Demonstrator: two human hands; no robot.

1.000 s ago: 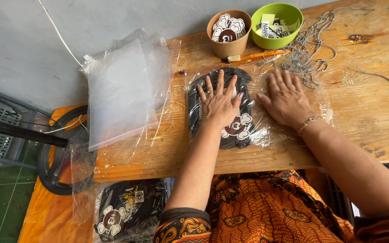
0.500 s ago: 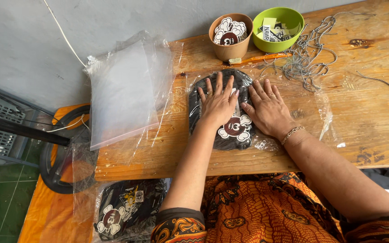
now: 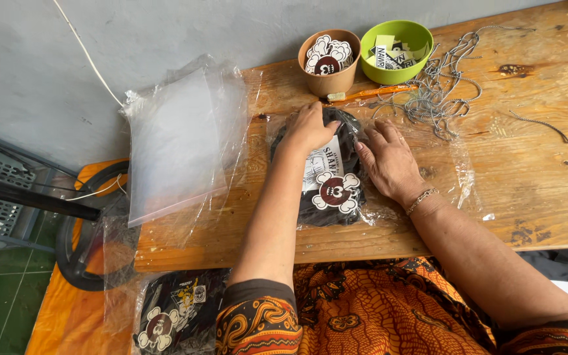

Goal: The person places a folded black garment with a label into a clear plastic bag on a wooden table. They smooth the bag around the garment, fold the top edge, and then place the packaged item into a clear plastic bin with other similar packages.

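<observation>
1. The black garment [image 3: 327, 187], folded and printed with a white and maroon skull design, lies inside a clear bag [image 3: 428, 158] on the wooden table [image 3: 534, 177], just in front of the person.
2. The left hand [image 3: 310, 125] sits at the far end of the garment, fingers curled down over the edge; it looks to be pinching plastic or fabric there, though the grip itself is hidden under the knuckles.
3. The right hand [image 3: 389, 161] lies flat on the bag just beside the garment's right edge, fingers spread a little and holding nothing, pressing the film down.
4. The step in hand reads as settling and flattening the garment in its bag. The next move calls for keeping the loose plastic on the right taut and smoothing outward so air leaves and the fold stays square.
5. Beyond the hands stand a brown cup [image 3: 328, 62] of skull stickers and a green bowl [image 3: 397, 41] of labels, with an orange toothbrush [image 3: 369, 94] and a tangle of ball chain [image 3: 438, 89] near them.
6. A stack of empty bags [image 3: 172, 141] lies well left; a packed garment [image 3: 172, 315] rests below the table edge.
</observation>
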